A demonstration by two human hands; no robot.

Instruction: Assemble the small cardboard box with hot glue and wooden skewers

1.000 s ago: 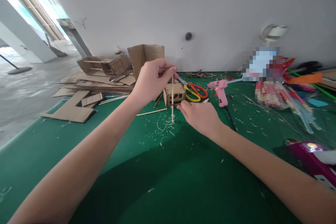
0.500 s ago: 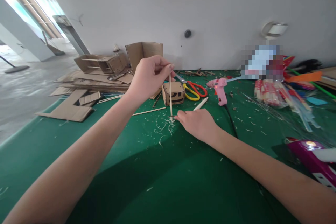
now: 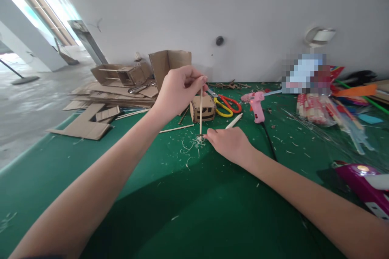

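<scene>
My left hand (image 3: pixel 184 91) pinches the top of a thin wooden stick (image 3: pixel 201 109), which stands upright with its lower end at the table. My right hand (image 3: pixel 231 143) is closed around a white-handled craft knife (image 3: pixel 234 121). Its handle sticks out past the knuckles, and a small dark blade shows against the foot of the stick. Pale curled wood shavings (image 3: pixel 190 145) lie around that lower end. Just behind the stick sits a small cardboard box (image 3: pixel 208 109) with cut-out openings. Another thin stick (image 3: pixel 178 128) lies flat to its left.
Scissors (image 3: pixel 226 105) with red and yellow handles lie behind my right hand. A pink glue gun (image 3: pixel 257 107) stands to their right, its cord trailing forward. Cardboard pieces (image 3: pixel 91 119) pile up at left. Bagged sticks (image 3: pixel 314 109) and a purple device (image 3: pixel 358 180) are at right.
The whole view has shifted slightly, so everything sits a little farther right. Both hands keep their grips, and the knife blade stays at the stick's lower end.
</scene>
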